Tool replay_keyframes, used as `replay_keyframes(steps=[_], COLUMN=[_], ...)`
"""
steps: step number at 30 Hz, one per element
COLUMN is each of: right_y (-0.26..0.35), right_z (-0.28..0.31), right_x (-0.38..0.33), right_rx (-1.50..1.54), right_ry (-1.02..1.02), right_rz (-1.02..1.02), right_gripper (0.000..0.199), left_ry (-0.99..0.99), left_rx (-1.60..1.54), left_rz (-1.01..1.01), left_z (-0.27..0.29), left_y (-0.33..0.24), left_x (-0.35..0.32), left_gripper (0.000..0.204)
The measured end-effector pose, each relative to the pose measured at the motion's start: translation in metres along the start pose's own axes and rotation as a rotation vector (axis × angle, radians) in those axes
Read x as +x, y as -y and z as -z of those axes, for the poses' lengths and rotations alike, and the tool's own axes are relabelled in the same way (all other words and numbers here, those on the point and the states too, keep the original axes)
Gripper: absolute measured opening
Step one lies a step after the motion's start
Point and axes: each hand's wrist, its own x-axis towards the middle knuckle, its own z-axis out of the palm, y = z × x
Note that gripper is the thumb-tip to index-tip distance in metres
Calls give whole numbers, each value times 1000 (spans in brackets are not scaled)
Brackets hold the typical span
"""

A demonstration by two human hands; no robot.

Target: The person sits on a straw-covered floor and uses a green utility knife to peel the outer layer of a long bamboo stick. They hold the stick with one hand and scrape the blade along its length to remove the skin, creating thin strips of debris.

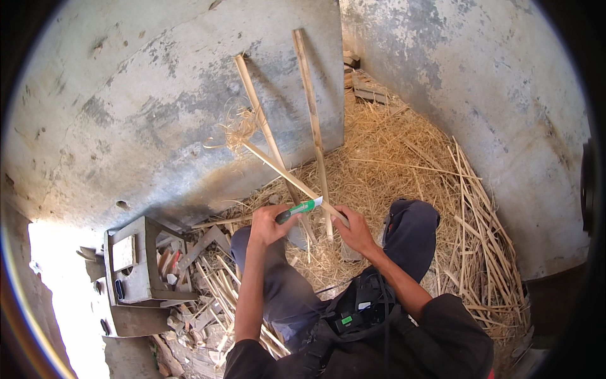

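Observation:
My left hand (267, 225) is closed around a green and black utility knife (300, 210). Its pale blade lies against a long wooden strip (284, 172), close to the strip's near end. That near end is gripped by my right hand (355, 231), fingers wrapped round it. From there the strip slants up and away to the left, and a tangle of curled shavings (241, 129) hangs at its far end. Behind it, two longer wooden poles (312, 101) lean on the wall, and the strip crosses in front of them.
Loose shavings (391, 142) cover the floor ahead. A pile of thin strips (483, 234) lies along the right wall. On the left stands a worn wooden box (136, 271), with wood scraps (202, 316) beside it. My bent knees (413, 230) flank the work, and a black bag (360, 306) sits at my lap.

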Motion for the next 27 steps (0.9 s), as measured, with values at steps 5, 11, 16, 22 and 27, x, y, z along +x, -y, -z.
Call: replay_keyframes(steps=[5, 11, 16, 22, 27], right_y=[4, -3, 5, 4, 5], right_z=[4, -2, 0, 0, -2], right_x=[3, 3, 3, 6, 8], right_rx=[-9, -9, 12, 18, 13], right_ry=[31, 7, 27, 0, 17], right_rz=[-29, 23, 54, 100, 59], right_gripper=[31, 36, 40, 42, 40], left_ry=[-24, -29, 39, 44, -12], left_rx=[23, 41, 70, 47, 65], left_rz=[-25, -20, -30, -31, -49], left_z=[-2, -3, -8, -17, -25], left_y=[0, -9, -13, -21, -19], left_x=[0, -6, -15, -26, -28], left_gripper=[32, 32, 36, 38, 38])
